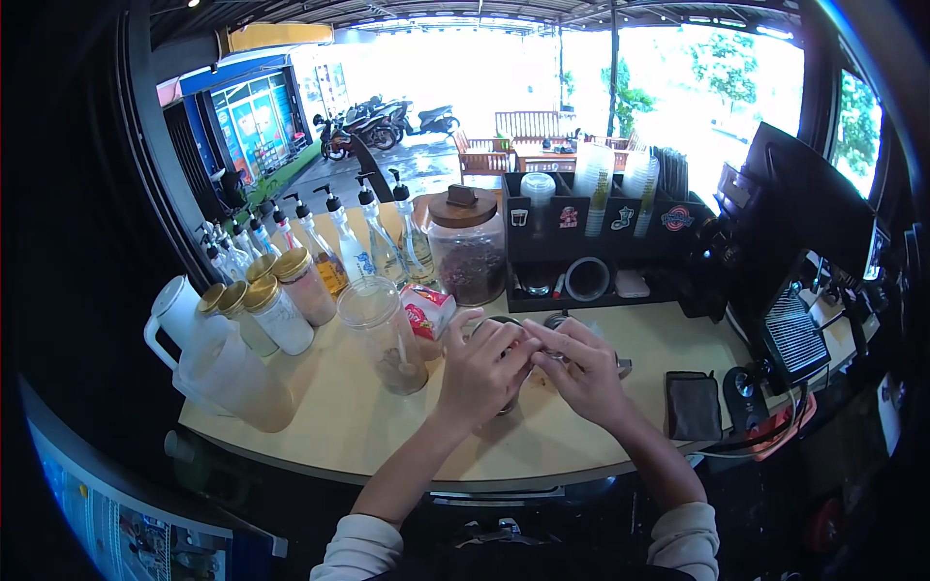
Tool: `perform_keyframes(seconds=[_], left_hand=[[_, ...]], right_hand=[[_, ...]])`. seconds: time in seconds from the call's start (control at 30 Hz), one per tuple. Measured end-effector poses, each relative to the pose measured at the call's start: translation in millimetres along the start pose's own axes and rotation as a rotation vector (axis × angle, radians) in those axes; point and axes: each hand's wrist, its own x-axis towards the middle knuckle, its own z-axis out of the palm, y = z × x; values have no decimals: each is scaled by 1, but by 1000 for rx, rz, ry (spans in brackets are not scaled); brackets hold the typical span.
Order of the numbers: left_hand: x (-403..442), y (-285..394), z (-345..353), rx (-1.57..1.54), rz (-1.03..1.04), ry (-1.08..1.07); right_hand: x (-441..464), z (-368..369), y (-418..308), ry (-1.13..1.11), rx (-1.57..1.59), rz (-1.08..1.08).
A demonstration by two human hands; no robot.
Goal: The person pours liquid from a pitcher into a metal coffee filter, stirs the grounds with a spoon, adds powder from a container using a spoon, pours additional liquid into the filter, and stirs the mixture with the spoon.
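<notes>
Fingers together above dark container, hold unclear

Has left hand (481,376) and right hand (584,376) raised over the counter (334,436), meeting at the fingertips, fingers bent. Can't tell if pinching something small between them or just touching; too small and covered. Shows dark container (507,407) right under the left hand, mostly hidden by fingers, on the counter. Can't make out contents.

Just behind the right hand, shows round dark-rimmed item (555,321), partly covered. Left of the left hand, near: tall clear container (383,339), upright, with brownish stuff low inside, and red-and-white packet (426,311) just beside it. Beyond the hands: wood-lidded jar (470,254) with dark contents, next to black organizer (605,221) holding stacked cups.

Farther left of the hands: gold-lidded jars (305,289) grouped in front of pump bottles (387,250), plus cloudy pitcher (234,373). Right of the right hand, well apart: dark pouch (694,407), lying flat near the counter edge.
</notes>
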Motion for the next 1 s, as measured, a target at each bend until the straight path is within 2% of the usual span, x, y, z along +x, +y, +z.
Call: perform_keyframes(seconds=[0.1,0.17,0.2,0.27,0.3,0.33,0.4,0.47,0.53,0.6,0.7,0.73,0.87,1.0], left_hand=[[-5,-3,-3,10,-32,3],[-9,-4,-7,-218,-277,-15],[-12,-4,-7,-212,-279,-14],[-20,-5,-2,-349,-556,0],[-25,-10,1,-302,-558,-125],[-28,-10,4,-300,-563,-126],[-29,-8,9,-359,-735,-257],[-26,-10,8,-399,-757,-286],[-24,-14,7,-438,-780,-314],[-25,-22,3,-523,-665,-344],[-28,-36,4,-599,-598,-382],[-28,-36,4,-595,-597,-381],[-31,-28,10,-561,-659,-349],[-38,-21,18,-499,-764,-249]], right_hand=[[3,5,5,-24,-176,-93],[1,6,8,7,-179,-171],[0,6,11,5,-174,-173],[-2,6,18,12,-229,-204],[-2,8,19,9,-224,-202],[-1,8,20,-26,-217,-181],[0,8,19,-61,-209,-159],[1,3,16,-217,-96,-101],[1,1,20,-214,-84,-82],[4,-3,22,-209,-71,-63],[7,-3,22,-205,-106,-27],[5,0,24,-234,-31,-25],[4,2,24,-220,33,32],[1,6,26,-184,31,-15]])
